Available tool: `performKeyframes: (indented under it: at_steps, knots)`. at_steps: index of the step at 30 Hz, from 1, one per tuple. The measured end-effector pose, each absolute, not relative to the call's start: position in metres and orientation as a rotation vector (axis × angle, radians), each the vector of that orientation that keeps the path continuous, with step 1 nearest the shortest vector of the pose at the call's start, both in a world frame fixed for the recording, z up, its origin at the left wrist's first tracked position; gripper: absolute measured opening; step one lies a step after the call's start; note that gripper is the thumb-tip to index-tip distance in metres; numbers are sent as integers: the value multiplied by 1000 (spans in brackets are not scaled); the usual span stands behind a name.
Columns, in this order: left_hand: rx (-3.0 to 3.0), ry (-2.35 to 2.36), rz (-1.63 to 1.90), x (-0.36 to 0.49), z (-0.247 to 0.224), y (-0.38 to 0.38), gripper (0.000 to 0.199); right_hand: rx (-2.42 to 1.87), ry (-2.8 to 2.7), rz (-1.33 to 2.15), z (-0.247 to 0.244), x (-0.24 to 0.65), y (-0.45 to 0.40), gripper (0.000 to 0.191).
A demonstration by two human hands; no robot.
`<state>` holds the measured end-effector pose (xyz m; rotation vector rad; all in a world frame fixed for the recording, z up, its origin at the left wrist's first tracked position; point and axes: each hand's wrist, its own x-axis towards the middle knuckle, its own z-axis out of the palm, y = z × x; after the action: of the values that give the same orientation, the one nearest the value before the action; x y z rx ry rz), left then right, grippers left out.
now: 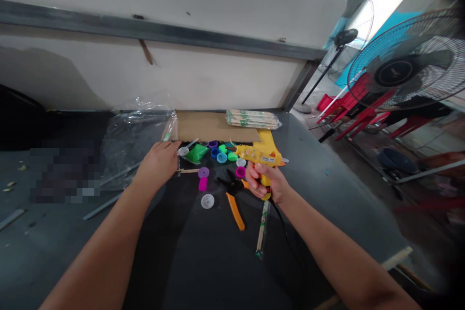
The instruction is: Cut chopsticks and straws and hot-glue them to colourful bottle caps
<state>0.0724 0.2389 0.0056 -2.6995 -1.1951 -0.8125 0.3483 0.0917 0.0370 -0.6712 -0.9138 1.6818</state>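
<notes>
My right hand (pixel 267 179) is closed round the handle of a yellow hot glue gun (pixel 267 155), its nozzle toward the left. My left hand (pixel 160 162) rests at the cardboard's left corner, fingers bent and together, fingertips mostly hidden. Right beside it are a white disc with a stick (pixel 183 151), a green packet (pixel 196 153) and a wooden stick (pixel 189 171). Several coloured bottle caps (pixel 222 158) lie between my hands. Nearer me are a purple disc (pixel 203 173), a magenta cap (pixel 203 184), a white disc (pixel 208 201) and orange-handled pliers (pixel 236 210).
A cardboard sheet (pixel 214 126) lies against the white panel (pixel 225 77), with a pack of wooden sticks (pixel 253 119) on it. Clear plastic (pixel 127 140) is at left. Wrapped chopsticks (pixel 262 230) lie near the gun's cord (pixel 285 230). A fan (pixel 395 70) stands at right.
</notes>
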Motion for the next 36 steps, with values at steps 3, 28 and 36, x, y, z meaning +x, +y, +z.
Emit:
performKeyframes:
  at_steps: [3,28,36]
  knots:
    - [-2656,-1286,-602,74,9,236,38,-622,-897,1738,36,350,93,35]
    - [-2643,-1314,-614,76,16,231,37,-813,-1050,1490,36,346,88,26]
    - [-2593,-1466,-569,89,48,212,29,-1305,-1510,482,29,334,80,16]
